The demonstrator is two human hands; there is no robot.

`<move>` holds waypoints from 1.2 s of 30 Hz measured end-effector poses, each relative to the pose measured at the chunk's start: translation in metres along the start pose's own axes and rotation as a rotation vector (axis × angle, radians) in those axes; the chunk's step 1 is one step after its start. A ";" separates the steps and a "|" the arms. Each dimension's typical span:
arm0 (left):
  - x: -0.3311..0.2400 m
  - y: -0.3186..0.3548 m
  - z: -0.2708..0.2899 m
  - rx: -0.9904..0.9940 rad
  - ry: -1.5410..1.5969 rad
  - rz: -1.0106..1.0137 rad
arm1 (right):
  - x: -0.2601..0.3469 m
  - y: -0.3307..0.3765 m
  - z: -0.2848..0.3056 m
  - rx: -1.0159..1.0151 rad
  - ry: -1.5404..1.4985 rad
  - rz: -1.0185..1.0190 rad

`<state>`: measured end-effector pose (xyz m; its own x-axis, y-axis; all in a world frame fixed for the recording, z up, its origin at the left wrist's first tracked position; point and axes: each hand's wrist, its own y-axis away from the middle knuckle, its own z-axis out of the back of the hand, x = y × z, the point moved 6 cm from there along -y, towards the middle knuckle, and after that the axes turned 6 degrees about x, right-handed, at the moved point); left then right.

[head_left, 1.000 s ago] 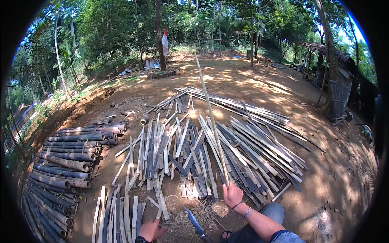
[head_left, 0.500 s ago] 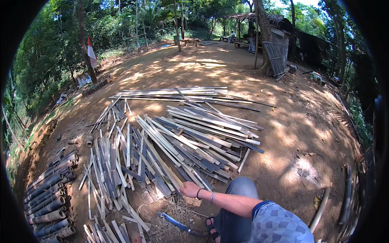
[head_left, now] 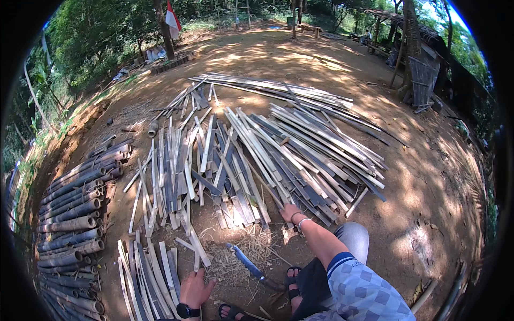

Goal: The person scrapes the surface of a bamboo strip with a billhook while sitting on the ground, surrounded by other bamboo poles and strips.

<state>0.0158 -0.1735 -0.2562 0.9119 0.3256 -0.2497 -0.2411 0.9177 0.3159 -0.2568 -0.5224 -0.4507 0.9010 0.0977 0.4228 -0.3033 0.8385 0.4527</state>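
My right hand (head_left: 290, 213), with bands at its wrist, is closed on the near end of a bamboo slat (head_left: 271, 192) at the front of the big fanned pile. Low in the view, my left hand (head_left: 195, 290), wearing a dark watch, is held open with its thumb apart. Its fingertips are close to the end of a short slat (head_left: 198, 249); whether they touch it I cannot tell. Beside that hand lies a smaller bundle of split bamboo slats (head_left: 144, 275). On the ground between my hands rests a long knife (head_left: 247, 262) with a bluish blade and dark handle.
Cut bamboo tubes (head_left: 72, 224) are stacked at the left. Thin shavings (head_left: 227, 254) litter the soil around the knife. Longer slats (head_left: 267, 85) lie beyond the main pile. Farther off are a red and white flag (head_left: 172, 21), a tree trunk (head_left: 411, 43) and a thatched shelter (head_left: 393, 21).
The view has swung left and down, so the scene sits farther right and higher. My left hand has come fully into view. My right hand remains at the pile's near edge.
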 end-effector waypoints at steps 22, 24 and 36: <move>-0.007 0.015 0.030 0.099 -0.006 0.090 | 0.152 -0.144 -0.075 0.158 -0.712 -0.071; -0.013 0.010 0.036 0.150 0.027 0.085 | 0.145 -0.165 -0.083 0.159 -0.835 -0.135; -0.017 0.004 0.021 0.114 0.020 -0.001 | 0.140 -0.198 -0.054 -0.104 -0.427 -0.196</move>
<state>0.0063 -0.1798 -0.2311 0.9051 0.3299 -0.2684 -0.1993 0.8865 0.4177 -0.0543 -0.6458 -0.5233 0.7234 -0.2779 0.6321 -0.0883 0.8707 0.4839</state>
